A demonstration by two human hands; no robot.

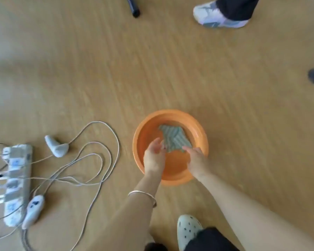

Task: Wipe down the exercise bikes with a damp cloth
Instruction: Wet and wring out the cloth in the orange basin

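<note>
An orange round basin (pixel 145 131) stands on the wooden floor in front of me. Inside it lies a grey-green striped cloth (pixel 173 137), spread flat. Both my hands reach into the basin at the cloth's near edge. My left hand (pixel 154 156), with a bracelet on its wrist, has its fingers relaxed and touches the cloth's near left corner. My right hand (pixel 197 160) rests with its fingertips on the cloth's near right corner. The picture is blurred, so a pinch cannot be made out. No exercise bike is in view.
A white power strip (pixel 16 182) with several plugs and looping white cables (pixel 100 160) lies on the floor to the left. My clog (pixel 188 229) is at the bottom. Another person's sneaker (pixel 217 15) stands at the top right, a dark pole end (pixel 134 11) at the top.
</note>
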